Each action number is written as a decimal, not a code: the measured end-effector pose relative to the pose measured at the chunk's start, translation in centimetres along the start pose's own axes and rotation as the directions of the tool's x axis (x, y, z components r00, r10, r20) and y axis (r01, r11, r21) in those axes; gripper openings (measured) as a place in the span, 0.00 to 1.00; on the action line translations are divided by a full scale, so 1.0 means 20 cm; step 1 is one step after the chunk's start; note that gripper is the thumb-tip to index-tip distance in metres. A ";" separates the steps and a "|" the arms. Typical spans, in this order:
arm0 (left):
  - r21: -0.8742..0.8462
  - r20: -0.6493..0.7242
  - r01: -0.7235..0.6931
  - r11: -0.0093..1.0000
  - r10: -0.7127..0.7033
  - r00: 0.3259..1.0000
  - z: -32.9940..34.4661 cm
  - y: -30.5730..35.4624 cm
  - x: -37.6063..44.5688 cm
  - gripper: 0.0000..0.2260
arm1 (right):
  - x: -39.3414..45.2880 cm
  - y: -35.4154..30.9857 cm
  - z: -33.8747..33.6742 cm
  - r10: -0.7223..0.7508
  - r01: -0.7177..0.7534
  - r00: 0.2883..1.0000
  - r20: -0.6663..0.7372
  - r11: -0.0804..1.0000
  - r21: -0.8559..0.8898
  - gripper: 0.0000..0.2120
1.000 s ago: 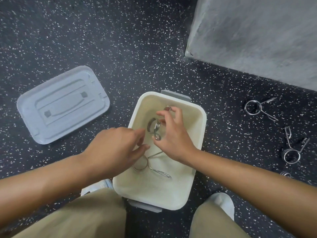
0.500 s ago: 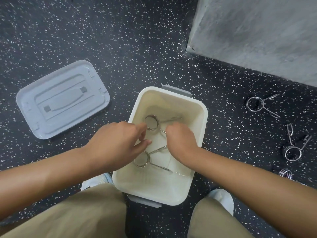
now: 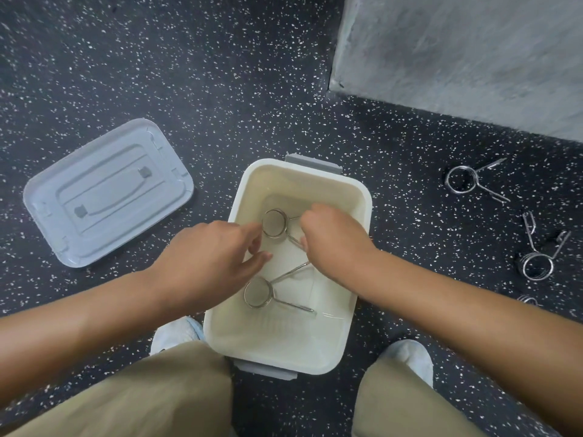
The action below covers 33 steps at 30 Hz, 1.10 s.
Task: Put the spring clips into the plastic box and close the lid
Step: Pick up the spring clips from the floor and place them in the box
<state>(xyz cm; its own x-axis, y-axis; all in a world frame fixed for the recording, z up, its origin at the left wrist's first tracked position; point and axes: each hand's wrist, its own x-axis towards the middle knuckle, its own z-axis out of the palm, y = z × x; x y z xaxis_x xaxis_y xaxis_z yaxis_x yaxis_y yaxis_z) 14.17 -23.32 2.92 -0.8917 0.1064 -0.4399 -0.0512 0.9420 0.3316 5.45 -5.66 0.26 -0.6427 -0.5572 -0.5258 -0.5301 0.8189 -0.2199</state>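
The cream plastic box (image 3: pixel 359 192) stands open on the floor between my knees. Two steel spring clips lie inside it. The upper clip (image 3: pixel 274 223) has its handles running under my right hand (image 3: pixel 334 241), whose fingers curl down around them inside the box. The lower clip (image 3: pixel 258 292) lies loose on the bottom. My left hand (image 3: pixel 208 257) hovers over the box's left rim with its fingers loosely spread, fingertips close to the upper clip's ring, holding nothing. The grey lid (image 3: pixel 107 192) lies flat on the floor to the left.
More spring clips lie on the speckled dark floor at the right: one (image 3: pixel 462 179) farther back, one (image 3: pixel 536 264) nearer, and part of another (image 3: pixel 527 300) beside my right forearm. A grey concrete block (image 3: pixel 457 52) fills the upper right. My shoes flank the box.
My right hand carried a clip from an upright hold down onto the box's bottom, where its ring now lies flat. My left hand stayed over the left rim.
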 end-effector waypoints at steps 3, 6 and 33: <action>0.023 -0.020 -0.031 0.999 0.031 0.999 -0.04 0.02 0.03 0.13 | -0.11 0.06 -0.10 -0.017 0.032 0.989 -0.147 0.994 0.105 0.08; 0.088 -0.031 -0.095 0.992 0.098 0.995 -0.11 0.07 0.09 0.13 | -0.23 0.16 -0.17 0.022 0.047 0.953 -0.302 0.975 0.218 0.07; 0.266 0.236 -0.549 0.792 0.498 0.834 0.07 1.45 1.27 0.16 | -0.62 1.73 0.31 0.692 -0.585 0.655 -0.302 0.718 0.376 0.11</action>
<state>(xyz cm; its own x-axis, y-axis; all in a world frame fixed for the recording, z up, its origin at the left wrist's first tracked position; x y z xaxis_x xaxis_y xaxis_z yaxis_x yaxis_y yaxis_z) -9.34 7.10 0.17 -0.6631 0.6335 -0.3987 0.5685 0.7728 0.2822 -1.46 30.46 -5.80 -0.9553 0.1602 -0.2483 0.2033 0.9662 -0.1588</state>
